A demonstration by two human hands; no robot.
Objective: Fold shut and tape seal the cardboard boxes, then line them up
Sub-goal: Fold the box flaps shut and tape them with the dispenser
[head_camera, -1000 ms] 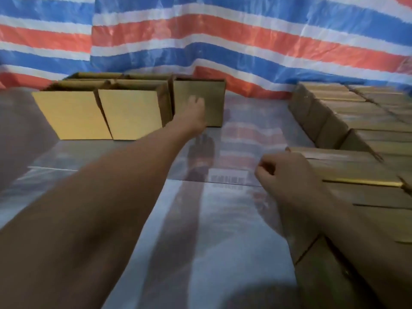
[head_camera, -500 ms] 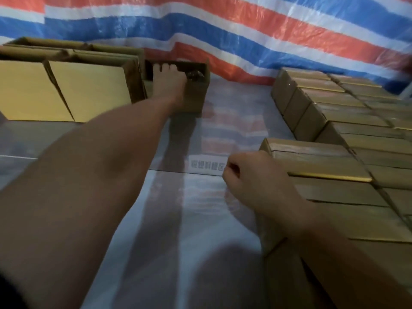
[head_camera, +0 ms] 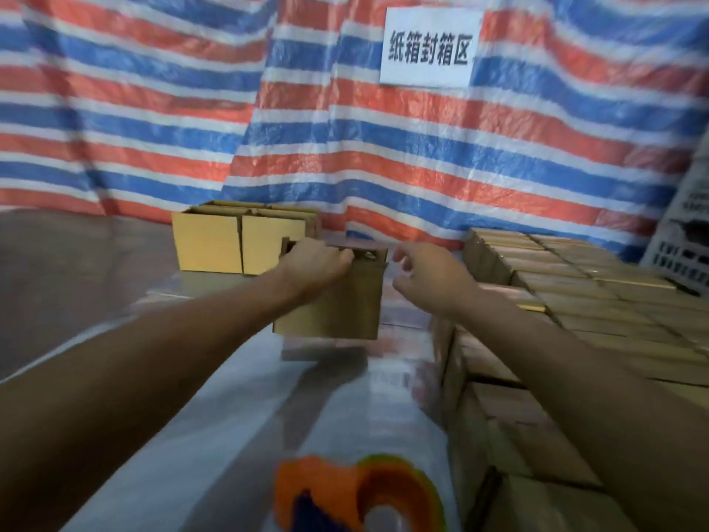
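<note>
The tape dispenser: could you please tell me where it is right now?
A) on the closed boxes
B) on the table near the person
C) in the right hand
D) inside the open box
B: the orange tape dispenser lies on the table at the bottom of the view; the right hand holds nothing and the left hand grips the open box.

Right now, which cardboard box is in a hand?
The open middle box: the left hand grips its top rim. No hand holds the back-left boxes or the right-hand rows.
</note>
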